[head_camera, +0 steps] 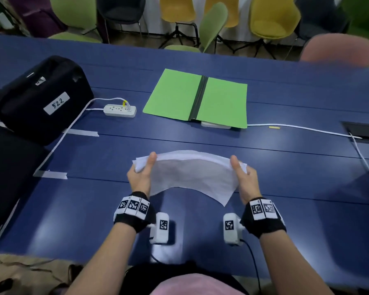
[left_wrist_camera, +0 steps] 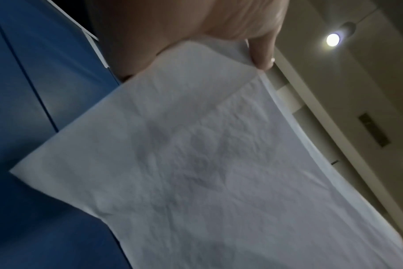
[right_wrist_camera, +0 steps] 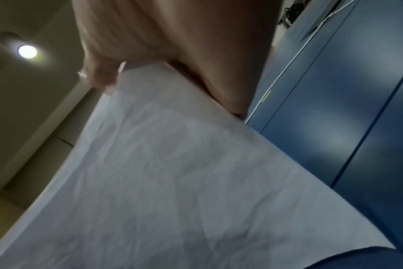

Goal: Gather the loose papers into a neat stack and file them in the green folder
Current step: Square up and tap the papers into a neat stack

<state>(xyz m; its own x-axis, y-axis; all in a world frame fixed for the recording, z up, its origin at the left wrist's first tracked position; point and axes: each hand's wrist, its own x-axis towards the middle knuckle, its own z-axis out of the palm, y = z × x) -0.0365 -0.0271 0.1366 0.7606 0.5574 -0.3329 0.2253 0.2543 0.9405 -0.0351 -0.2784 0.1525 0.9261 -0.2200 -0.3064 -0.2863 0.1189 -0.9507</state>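
Now, taking the green folder (head_camera: 195, 97) as my landmark: it lies open flat on the blue surface (head_camera: 285, 167), and my papers (head_camera: 192, 177) hang in the air nearer me than it, well apart from it. Working left to right, my left hand (head_camera: 140, 177) pinches the stack's left edge, thumb on top and fingers curled beneath; my right hand (head_camera: 244, 179) holds the right edge the same way. The sheets are light and floppy, bowing upward between the two grips, and their left corners fan out unevenly, so I judge they want squaring before filing. Holding both short edges seems right; one-handed they would droop. The wrist views show what the head view hides: faint creases and show-through print on the paper's underside, and my left thumb (left_wrist_camera: 262, 54) clamped along the edge.
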